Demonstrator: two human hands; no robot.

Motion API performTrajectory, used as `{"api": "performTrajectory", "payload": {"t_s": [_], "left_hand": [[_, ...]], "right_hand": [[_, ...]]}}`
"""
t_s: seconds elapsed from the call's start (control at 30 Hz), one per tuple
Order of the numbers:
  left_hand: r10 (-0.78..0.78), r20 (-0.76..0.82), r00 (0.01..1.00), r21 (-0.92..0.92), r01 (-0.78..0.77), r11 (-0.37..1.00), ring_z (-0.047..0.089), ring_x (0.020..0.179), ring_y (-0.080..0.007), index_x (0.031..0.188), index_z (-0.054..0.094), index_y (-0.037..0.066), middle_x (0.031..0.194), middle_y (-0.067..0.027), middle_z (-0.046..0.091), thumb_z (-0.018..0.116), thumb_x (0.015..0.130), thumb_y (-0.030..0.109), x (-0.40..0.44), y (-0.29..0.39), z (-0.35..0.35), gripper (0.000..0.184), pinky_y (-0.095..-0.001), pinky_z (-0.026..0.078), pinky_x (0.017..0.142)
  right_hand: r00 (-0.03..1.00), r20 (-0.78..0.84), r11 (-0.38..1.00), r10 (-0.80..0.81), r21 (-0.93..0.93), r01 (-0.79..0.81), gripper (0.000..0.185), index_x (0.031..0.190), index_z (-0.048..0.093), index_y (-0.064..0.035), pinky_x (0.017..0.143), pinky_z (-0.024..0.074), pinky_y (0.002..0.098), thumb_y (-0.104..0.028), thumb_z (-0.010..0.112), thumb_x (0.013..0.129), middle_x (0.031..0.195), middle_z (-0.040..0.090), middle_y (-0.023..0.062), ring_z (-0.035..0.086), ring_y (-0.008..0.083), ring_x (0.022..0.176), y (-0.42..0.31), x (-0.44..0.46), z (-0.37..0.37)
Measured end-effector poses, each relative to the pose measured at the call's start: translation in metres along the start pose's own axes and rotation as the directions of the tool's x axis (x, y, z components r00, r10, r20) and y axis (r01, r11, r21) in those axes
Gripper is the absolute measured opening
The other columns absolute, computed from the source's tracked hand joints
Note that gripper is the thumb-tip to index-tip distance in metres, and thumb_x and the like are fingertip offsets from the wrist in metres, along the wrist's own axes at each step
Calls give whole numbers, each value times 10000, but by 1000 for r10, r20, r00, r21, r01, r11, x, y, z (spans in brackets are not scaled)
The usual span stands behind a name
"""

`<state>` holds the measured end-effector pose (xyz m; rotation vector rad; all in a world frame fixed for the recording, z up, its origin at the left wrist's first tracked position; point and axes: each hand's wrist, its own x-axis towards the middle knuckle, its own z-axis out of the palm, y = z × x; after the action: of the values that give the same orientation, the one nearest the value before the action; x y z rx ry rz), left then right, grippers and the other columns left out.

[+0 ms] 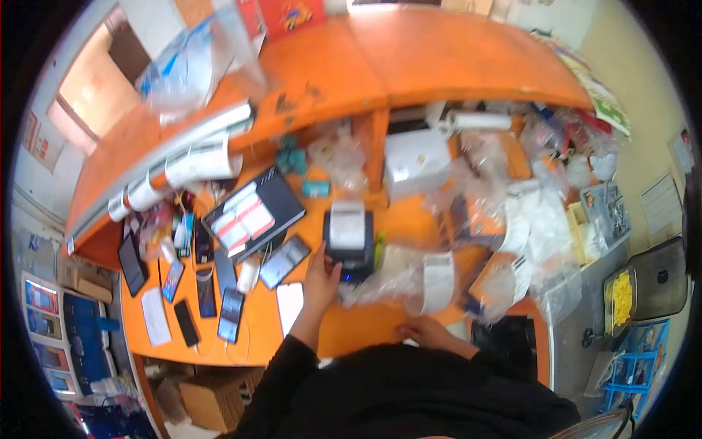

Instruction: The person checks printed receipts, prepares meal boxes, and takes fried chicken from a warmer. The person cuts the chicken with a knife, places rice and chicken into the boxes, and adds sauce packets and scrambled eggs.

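Observation:
On the orange desk stands a small black printer [349, 256], with white paper [347, 225] lying on its top. My left hand [319, 279] touches the printer's lower left side, its fingers partly spread. My right hand [428, 333] rests near the desk's front edge, fingers loosely apart, with nothing visible in it. Between the hands and just right of the printer lies a clear plastic bag [391, 282] beside a roll of white labels [438, 282]. A white sheet [290, 306] is left of my left hand.
Several phones, one of them lit [230, 314], lie at the left. A black laptop [285, 201] with papers on it sits behind them. Farther right are a white box [417, 161] and heaped plastic bags [541, 219]. A raised orange counter [439, 58] runs along the back.

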<state>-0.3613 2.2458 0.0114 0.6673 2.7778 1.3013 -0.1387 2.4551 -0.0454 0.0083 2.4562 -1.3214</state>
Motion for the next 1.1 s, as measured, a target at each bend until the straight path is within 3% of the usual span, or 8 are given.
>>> {"api": "performTrajectory", "payload": {"t_s": [0.17,0.43,0.57,0.77,0.83,0.9,0.97,1.1], "left_hand": [[-36,15,999,69,35,997,581,773,-266,1410,322,28,923,-157,529,676,776,78,24,-23,30,729,-353,483,699],[-373,-146,916,-208,340,917,534,697,-170,949,577,0,786,-70,533,779,705,115,13,-14,35,337,-289,429,603],[-180,-180,967,-87,167,982,545,742,-139,775,598,0,842,-58,550,757,732,79,-1,-3,34,183,-274,423,625],[-367,287,885,-678,458,575,586,918,-150,992,641,-4,1031,-32,591,669,809,5,-8,43,2,185,-291,467,840],[-148,127,981,-578,194,793,581,977,-134,1121,587,-7,1078,-44,616,648,829,1,-13,69,-16,298,-283,469,859],[-59,119,991,-729,128,672,579,1010,-121,1183,548,-7,1089,-49,631,629,850,12,-26,88,-27,344,-276,468,862],[-28,174,984,-779,155,607,581,1011,-116,1185,547,-3,1096,-50,630,625,855,19,-41,107,-33,340,-270,469,854],[139,366,920,-687,167,708,587,998,-110,1163,555,-3,1106,-62,631,630,856,42,-67,106,-25,319,-270,471,842]], "right_hand": [[980,59,981,-192,44,190,248,1073,652,-41,785,489,340,-220,570,922,962,679,129,651,248,898,50,-10,-20],[983,124,931,-138,354,86,308,1106,635,-1,878,450,334,-251,564,940,1040,664,104,607,201,1013,55,-4,-34],[990,87,886,-113,460,60,318,1114,636,-5,896,444,334,-261,553,946,1072,661,114,602,205,1032,75,0,-23],[985,128,935,-117,348,66,363,1182,595,-20,933,434,350,-296,512,962,1100,650,113,585,224,1063,76,2,-27],[971,168,937,-170,333,106,397,1218,569,-20,934,428,346,-317,502,963,1123,632,106,571,218,1075,68,-2,-37],[947,189,921,-261,344,185,439,1233,552,-10,920,425,332,-355,475,971,1141,609,102,557,204,1073,48,-7,-53],[968,225,545,-113,829,-129,436,1291,492,-47,939,407,338,-347,470,976,1204,558,77,523,170,1085,-42,-12,-97],[988,-126,462,-93,873,154,414,1164,579,-1,786,466,256,-353,458,982,1033,616,50,579,104,881,-118,23,-110]]}}
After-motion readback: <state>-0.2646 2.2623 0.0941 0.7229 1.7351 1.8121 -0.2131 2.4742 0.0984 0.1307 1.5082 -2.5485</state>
